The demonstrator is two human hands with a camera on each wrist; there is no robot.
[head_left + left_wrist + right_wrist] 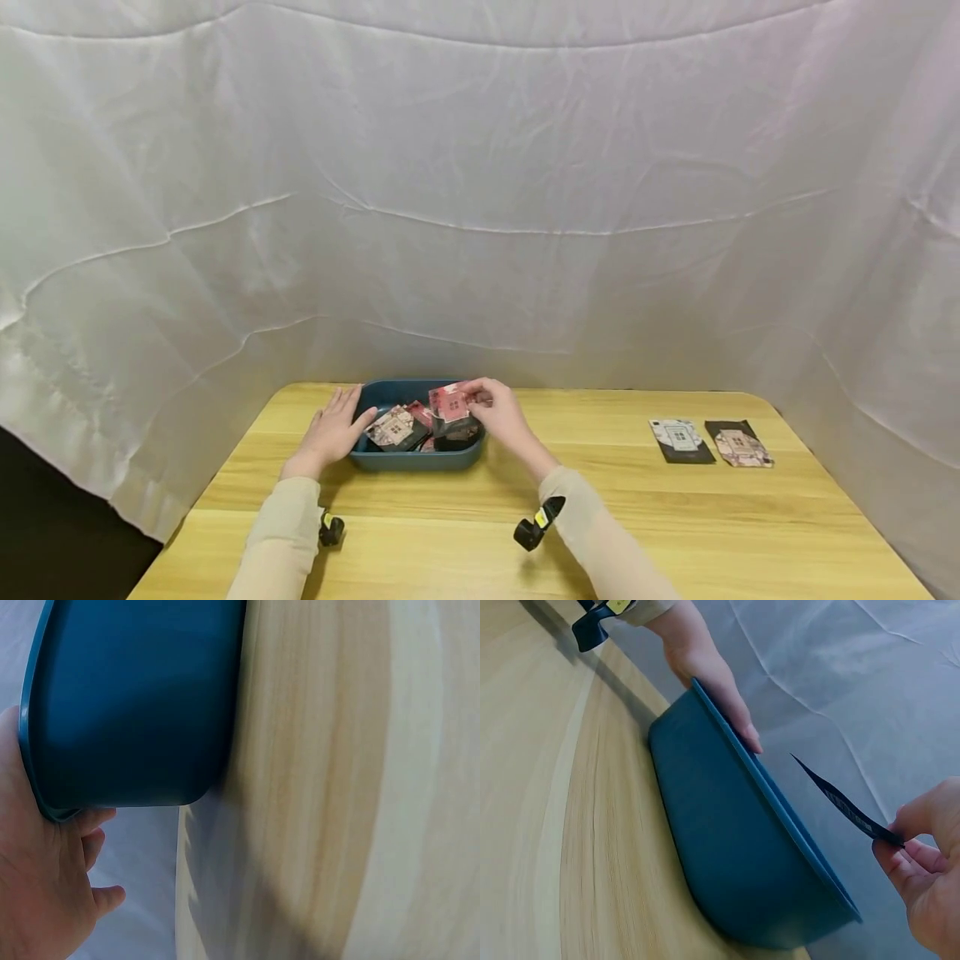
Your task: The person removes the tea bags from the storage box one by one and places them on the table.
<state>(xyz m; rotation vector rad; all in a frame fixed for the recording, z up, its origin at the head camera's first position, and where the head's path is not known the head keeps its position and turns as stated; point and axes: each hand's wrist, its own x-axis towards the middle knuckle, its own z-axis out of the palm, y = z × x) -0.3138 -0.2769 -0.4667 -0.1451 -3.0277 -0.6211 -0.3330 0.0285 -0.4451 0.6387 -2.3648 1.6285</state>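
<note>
The red-and-black packet [452,406] is in the air above the right end of the blue tub [418,462]. The right hand [501,415] pinches it by one edge between thumb and fingers, and the right wrist view shows it thin, tilted and clear of the rim. With so little of it gripped, a loosened pinch could probably let it slip, and its free end might catch the rim if carried low.

Beneath it, other packets [393,427] lie overlapped at odd angles in the tub; thin, slick-looking wrappers like these could cling together or slide if brushed.

The left hand [328,435] rests on the tub's left end, fingers loosely extended outside the wall and thumb over the rim. Uneven pressure there could tip or shift the tub.

Well to the right on the counter [450,533], a white-and-black packet [682,441] and a pinkish-and-black packet [739,444] lie just beside each other; a trailing sleeve [592,517] could knock them askew.
</note>
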